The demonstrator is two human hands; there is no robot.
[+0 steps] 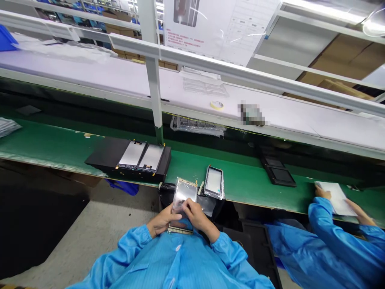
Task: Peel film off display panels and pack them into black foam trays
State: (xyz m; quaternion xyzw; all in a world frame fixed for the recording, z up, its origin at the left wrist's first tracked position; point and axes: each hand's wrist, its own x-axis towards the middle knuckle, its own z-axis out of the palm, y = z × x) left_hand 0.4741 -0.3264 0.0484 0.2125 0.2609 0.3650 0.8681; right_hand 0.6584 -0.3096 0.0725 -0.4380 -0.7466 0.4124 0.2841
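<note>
A flat phone screen panel (182, 197) with a gold-toned rim sits over my lap, held by both hands. My left hand (161, 222) grips its lower left edge. My right hand (195, 214) rests on its face, fingers pinching at the film near the middle. On the green bench (246, 182) just beyond lies a second screen panel (214, 181) in clear wrapping. Further left stands a black tray (105, 154) carrying two more panels (141, 155).
A co-worker in a blue coat (331, 245) sits at my right, hands on a white sheet (337, 196). Black trays (278, 170) lie on the bench near them. A white shelf (120, 76) above holds a tape roll (217, 105) and clear bags. A white post (155, 80) rises ahead.
</note>
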